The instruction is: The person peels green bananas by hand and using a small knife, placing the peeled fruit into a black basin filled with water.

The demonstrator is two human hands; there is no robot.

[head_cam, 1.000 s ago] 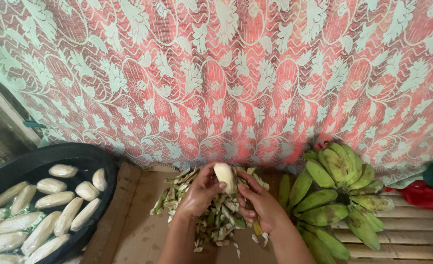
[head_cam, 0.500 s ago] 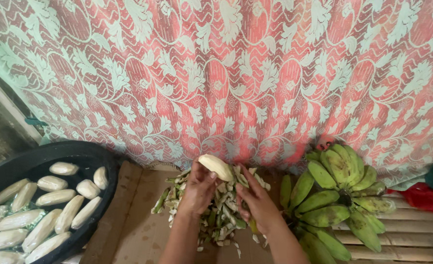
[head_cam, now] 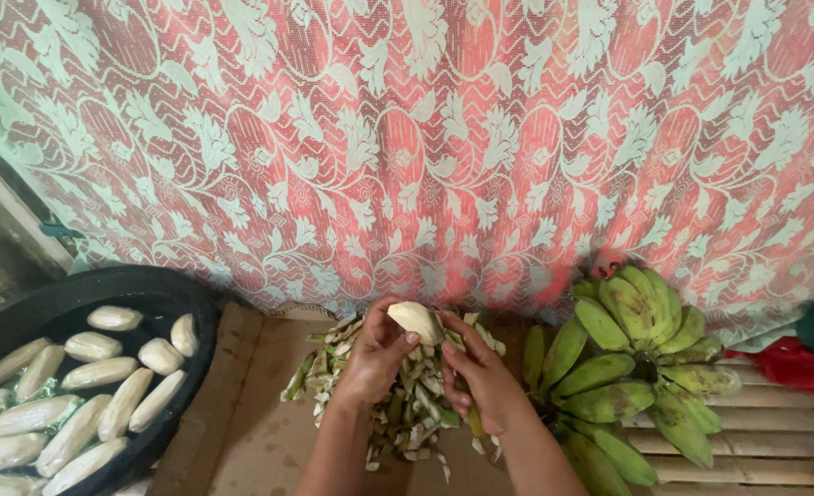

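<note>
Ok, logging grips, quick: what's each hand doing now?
Left hand: closed on the peeled banana.
Right hand: fingertips touch the banana; grip cannot be told.

peeled bananas in basin [head_cam: 104, 372]: about 13 | green banana bunch [head_cam: 632, 367]: 1 | hands [head_cam: 425, 363]: 2

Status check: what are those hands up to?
Left hand grips peeled banana. Right hand beside it, fingertips touching. Peel pile underneath; nothing blocking.

A home food-preparation corner, set low on a slatted bamboo platform [head_cam: 756, 432]: a red lace curtain [head_cam: 443, 138] hangs behind, a bunch of green bananas [head_cam: 627, 367] lies at the right edge, peels [head_cam: 407, 404] heap mid-platform, a black basin [head_cam: 67, 303] holds peeled bananas at left
</note>
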